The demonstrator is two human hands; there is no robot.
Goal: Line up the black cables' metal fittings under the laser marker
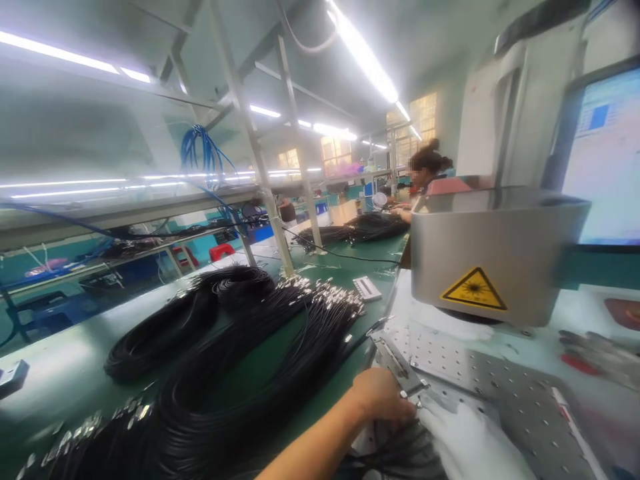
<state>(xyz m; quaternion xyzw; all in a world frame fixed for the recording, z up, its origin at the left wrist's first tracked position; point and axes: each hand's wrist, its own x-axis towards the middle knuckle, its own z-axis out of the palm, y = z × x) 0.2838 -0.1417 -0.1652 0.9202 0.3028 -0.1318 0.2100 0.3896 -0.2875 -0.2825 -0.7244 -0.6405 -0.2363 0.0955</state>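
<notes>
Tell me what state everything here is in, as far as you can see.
Black cables: bundled, curved into loops.
Left hand: bare, at the metal fixture; grip unclear.
Right hand: white-gloved; grip unclear.
Screen: lit.
Ceiling light: on.
Blue coil: hanging.

1 metal fixture (397, 360) | slotted, angled (at perforated plate (445, 363)) | black cables (200, 403) | silver-tipped, looped | on green tabletop (260, 363)

Tube lights (367, 57) run overhead; windows (424, 112) glow yellow in the wall (451, 112). Posts (253, 137) rise from the green table (345, 265); beyond its left edge stands, perhaps, a red stool (221, 252).
</notes>
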